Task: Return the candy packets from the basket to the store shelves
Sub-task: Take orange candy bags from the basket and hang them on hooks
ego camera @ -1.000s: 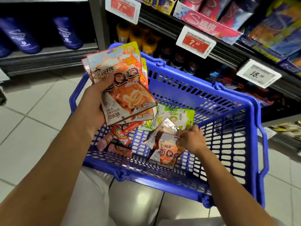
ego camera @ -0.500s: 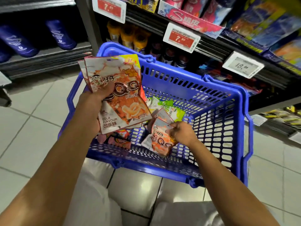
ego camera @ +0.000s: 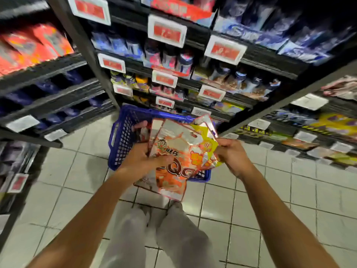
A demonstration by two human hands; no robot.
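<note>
No candy packet visible here has reached a shelf yet. Both hands hold a fanned stack of candy packets (ego camera: pixel 173 159) in the air above the near edge of the blue shopping basket (ego camera: pixel 123 136), which sits on the tiled floor (ego camera: pixel 270 200) at the foot of the store shelves (ego camera: pixel 193 78). The front packet is an orange-and-white cola-flavour gummy bag; a yellow packet (ego camera: pixel 204 132) shows behind it toward the right. Inside the basket, near its far left wall, something pink and white still lies, likely more sweets, though blur makes it hard to name. So I judge the task early to midway: the batch is gathered, placing it is left, and the basket is not yet emptied.

The left hand (ego camera: pixel 143 161) grips the stack from its left side, thumb curled across the front of the top packet and fingers hidden behind. The right hand (ego camera: pixel 231 153) pinches the right edge of the stack, fingers curled, just beside the yellow packet. Both forearms reach forward, meeting at the stack.

The shelves carry red and white price tags (ego camera: pixel 167 30) along their front edges, with bottles and bags behind, all smeared by motion. Which shelf suits these packets cannot be told.
</note>
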